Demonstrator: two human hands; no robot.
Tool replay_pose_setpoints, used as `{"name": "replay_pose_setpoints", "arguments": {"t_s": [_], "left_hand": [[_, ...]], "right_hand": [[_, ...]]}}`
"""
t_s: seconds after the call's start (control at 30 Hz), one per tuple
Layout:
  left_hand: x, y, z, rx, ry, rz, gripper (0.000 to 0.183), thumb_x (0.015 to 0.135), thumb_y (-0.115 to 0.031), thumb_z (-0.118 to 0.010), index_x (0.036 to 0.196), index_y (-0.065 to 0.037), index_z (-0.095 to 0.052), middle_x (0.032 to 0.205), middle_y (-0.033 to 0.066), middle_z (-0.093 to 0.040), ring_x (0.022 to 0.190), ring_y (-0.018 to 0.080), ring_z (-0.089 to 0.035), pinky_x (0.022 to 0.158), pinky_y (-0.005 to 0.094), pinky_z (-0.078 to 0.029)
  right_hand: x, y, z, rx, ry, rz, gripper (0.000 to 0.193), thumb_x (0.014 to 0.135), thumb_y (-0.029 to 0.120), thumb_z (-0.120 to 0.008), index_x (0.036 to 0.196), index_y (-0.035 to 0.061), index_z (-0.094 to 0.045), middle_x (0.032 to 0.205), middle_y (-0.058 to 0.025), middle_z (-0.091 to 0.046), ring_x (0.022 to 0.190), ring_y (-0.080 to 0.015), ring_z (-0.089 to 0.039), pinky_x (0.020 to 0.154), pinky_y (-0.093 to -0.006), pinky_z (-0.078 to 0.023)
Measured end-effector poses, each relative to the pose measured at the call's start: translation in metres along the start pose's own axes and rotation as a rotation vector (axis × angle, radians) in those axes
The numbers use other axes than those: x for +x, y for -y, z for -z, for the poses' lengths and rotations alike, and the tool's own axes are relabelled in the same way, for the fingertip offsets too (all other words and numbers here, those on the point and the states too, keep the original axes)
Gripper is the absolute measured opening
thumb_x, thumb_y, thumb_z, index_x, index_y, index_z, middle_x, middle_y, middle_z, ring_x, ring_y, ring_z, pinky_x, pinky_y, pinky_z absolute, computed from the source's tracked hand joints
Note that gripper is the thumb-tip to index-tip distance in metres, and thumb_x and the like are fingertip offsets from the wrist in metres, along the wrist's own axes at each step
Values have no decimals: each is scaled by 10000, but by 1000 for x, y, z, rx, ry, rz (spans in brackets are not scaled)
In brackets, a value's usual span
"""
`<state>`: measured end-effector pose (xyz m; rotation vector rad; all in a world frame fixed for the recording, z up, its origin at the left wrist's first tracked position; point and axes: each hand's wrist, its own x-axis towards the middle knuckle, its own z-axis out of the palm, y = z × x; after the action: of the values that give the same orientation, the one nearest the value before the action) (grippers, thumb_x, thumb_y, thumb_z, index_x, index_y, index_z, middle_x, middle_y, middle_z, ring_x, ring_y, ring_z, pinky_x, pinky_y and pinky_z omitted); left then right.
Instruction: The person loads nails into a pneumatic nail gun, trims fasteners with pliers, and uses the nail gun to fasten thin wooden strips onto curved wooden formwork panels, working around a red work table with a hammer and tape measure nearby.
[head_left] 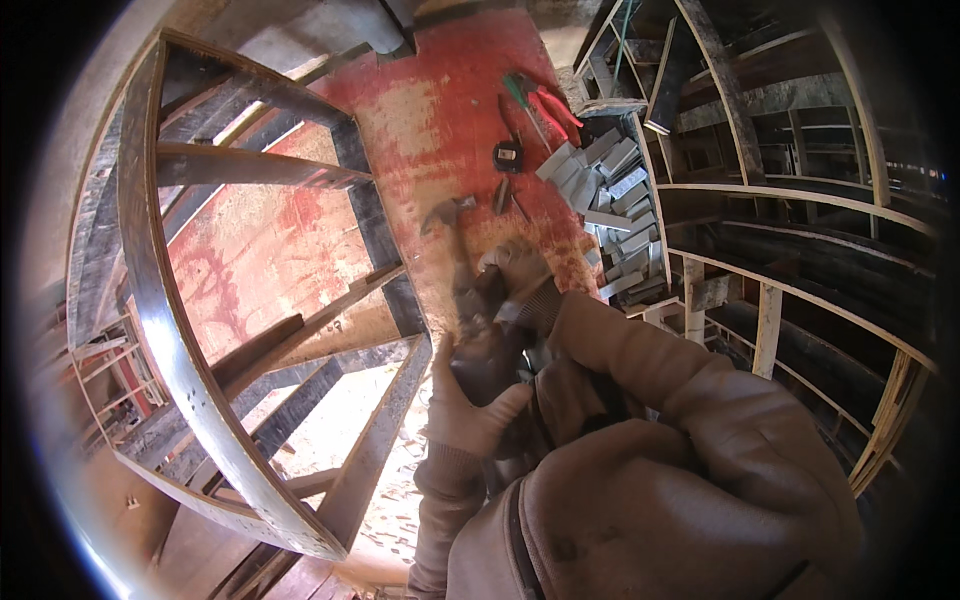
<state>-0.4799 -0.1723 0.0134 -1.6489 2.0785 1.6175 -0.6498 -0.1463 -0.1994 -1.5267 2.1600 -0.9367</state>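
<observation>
Dark object [485,365], its kind hidden by blur and by the hands, was held in front of the torso, over the near end of the red worktop [440,70]. Its long axis appeared to run away from the body, with the right hand [522,275] set at the far end and the left hand [465,410] at the near end. The right hand was curled closed about it, the forearm brought across from the right with the elbow bent. The left hand was cupped round it, thumb spread wide from the fingers; whether it was gripped firmly there could not be told. Just beyond, a hammer [457,240] was seen with its head turned away and its handle pointed back toward the hands, the right being nearer; whether the handle was touched could not be made out.
</observation>
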Motion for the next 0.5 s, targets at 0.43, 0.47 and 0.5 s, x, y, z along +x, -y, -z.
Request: {"name": "replay_pose_setpoints", "arguments": {"t_s": [0.43, 0.47, 0.5], "left_hand": [[75, 153, -66, 19, -233, -466, 555, 697, 13, -778, 1222, -93, -635, 1092, 125, -686, 1050, 274, -694, 881, 360, -566], [78, 159, -72, -4, -252, -507, 576, 689, 92, -723, 1226, -99, -638, 1129, 120, -675, 1075, 267, -685, 915, 359, -571], [80, 164, -78, -54, -236, -514, 590, 679, 108, -714, 1226, -102, -639, 1143, 118, -671, 1085, 268, -681, 927, 361, -571]], "right_hand": [[-48, 20, 36, -640, 557, 179, 204, 918, 232, -582, 1089, 134, -636, 1068, -43, -648, 1097, -226, -619, 931, -400, -481], [-52, 16, 27, -633, 334, 233, 136, 822, 249, -607, 890, 132, -622, 908, -44, -613, 929, -238, -630, 797, -403, -512], [-58, 11, 22, -592, 295, 215, 137, 825, 241, -600, 900, 129, -622, 914, -47, -615, 933, -244, -629, 800, -406, -514]]}}
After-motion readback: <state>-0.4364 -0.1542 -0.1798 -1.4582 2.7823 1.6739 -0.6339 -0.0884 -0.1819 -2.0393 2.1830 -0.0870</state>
